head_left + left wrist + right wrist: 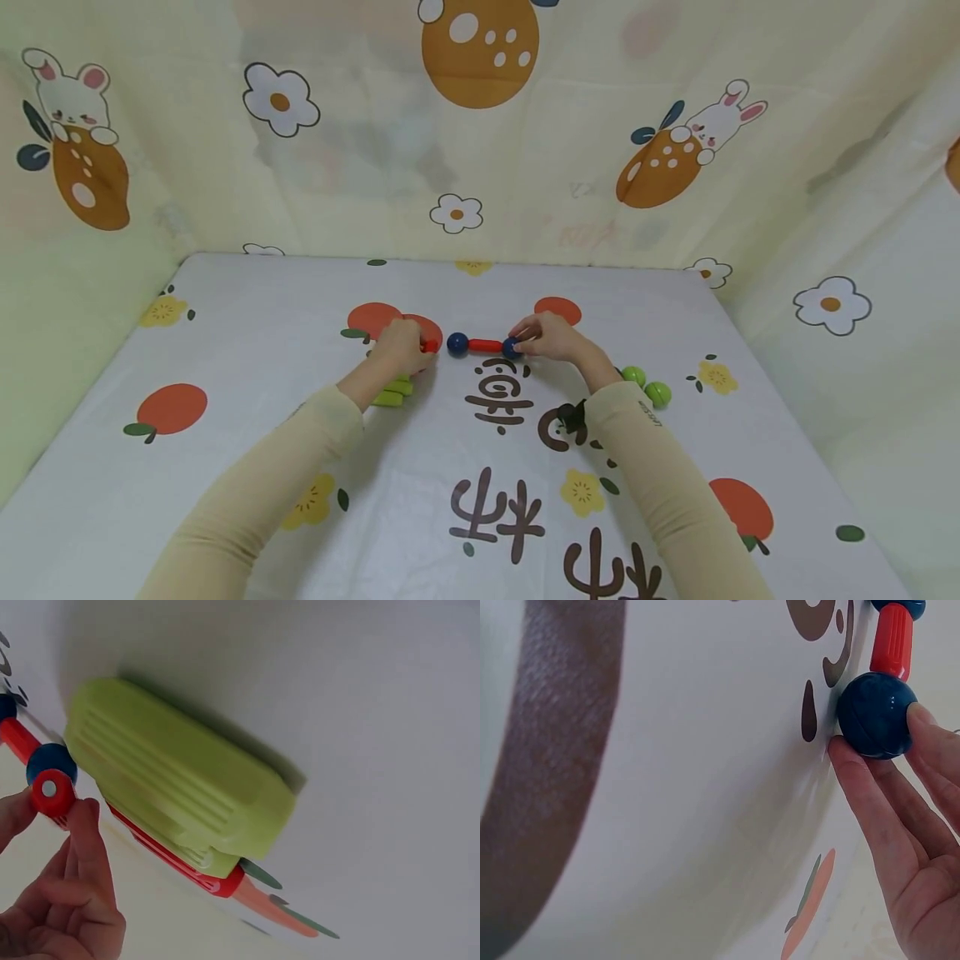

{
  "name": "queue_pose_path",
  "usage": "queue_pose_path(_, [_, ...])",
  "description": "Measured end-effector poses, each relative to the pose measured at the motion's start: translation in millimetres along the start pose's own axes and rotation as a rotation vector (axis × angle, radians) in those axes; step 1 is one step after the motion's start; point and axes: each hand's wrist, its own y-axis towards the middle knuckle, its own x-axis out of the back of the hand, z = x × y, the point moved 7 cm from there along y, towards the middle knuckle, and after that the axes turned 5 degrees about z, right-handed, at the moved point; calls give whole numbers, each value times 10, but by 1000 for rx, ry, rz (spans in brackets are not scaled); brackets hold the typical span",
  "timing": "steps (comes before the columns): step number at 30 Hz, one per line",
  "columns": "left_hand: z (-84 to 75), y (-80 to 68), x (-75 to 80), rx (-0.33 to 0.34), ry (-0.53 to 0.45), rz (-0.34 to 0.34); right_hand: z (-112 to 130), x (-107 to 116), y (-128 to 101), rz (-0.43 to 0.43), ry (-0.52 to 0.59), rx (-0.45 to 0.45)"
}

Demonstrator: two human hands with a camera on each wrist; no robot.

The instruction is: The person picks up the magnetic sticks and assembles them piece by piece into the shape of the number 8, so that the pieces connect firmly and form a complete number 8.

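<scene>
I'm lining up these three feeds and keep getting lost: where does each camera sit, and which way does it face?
Head: worn on the head, looks forward and down at the table; both sleeved arms, left hand and right hand show.
Left wrist: low beside the left hand, looks along the cloth at green pieces; fingers pinch a red rod.
Right wrist: low by the right hand, fingers on a blue ball.
All share the red-and-blue chain.
</scene>
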Motion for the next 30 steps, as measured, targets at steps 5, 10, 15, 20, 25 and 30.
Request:
queue_pose_path(5, [-50,-10,-43,-14,-49,12,-5,1,4,1,0,5])
queue_pose_path(10, [-108,-23,-105,-26,-104,49,4,3,5,0,4,7])
queue_pose_path(15, [-117,-29,-160,20,-162,87,4,3,9,1,-1,11])
queue_pose_path(20, [-110,-15,-213,47,-186,109,-9,0,13,-2,5,1])
queue_pose_path(25, [-113,-9,-246,46,-190,114,-1,-5,13,1,6,7])
queue_pose_path(30, [-113,15,-279,61,-203,108,5,0,4,0,1,4])
